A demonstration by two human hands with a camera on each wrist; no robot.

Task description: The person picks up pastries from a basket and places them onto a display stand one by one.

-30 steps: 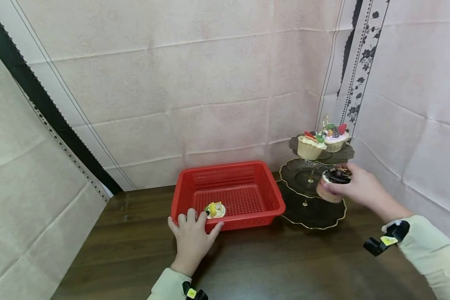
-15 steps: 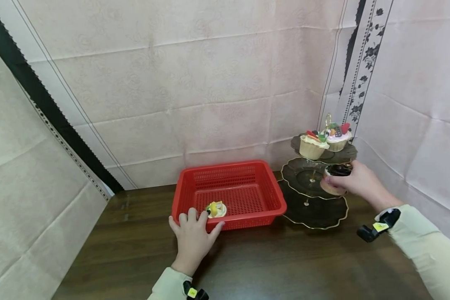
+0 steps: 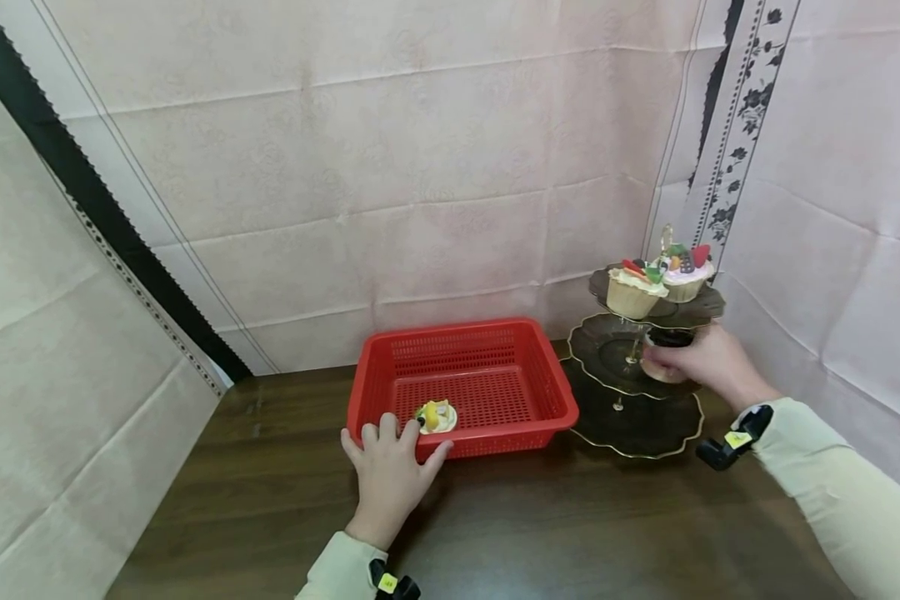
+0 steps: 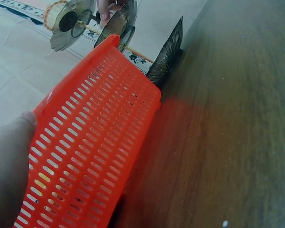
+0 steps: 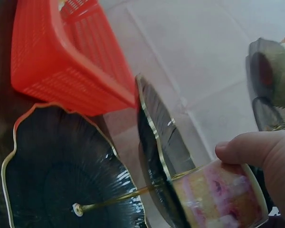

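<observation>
Right hand [image 3: 712, 367] had its grip closed around a layered cake cup [image 5: 221, 194], thumb on the near side, dark topping up. Cup was at the right part of the middle plate [image 3: 603, 350] of a three-tier stand, on the right of the counter [image 3: 525, 525]; couldn't tell whether its weight was on the plate. Left hand [image 3: 390, 479] lay with fingers spread over the near rim of the red basket [image 3: 506, 437], left of the stand, grip loose rather than clenched. Inside, near left, just beyond the fingers, sat a yellow-topped cupcake [image 3: 437, 417] (partly hidden by the near wall). Top plate [image 3: 693, 313] carried two more: a cream-topped cupcake [image 3: 633, 296] with red pieces at left, a berry-topped cupcake [image 3: 686, 275] slightly farther right. Bottom plate [image 3: 633, 429] was dark, gold-edged. Pale cloth [image 3: 450, 167] hung behind, far side.
</observation>
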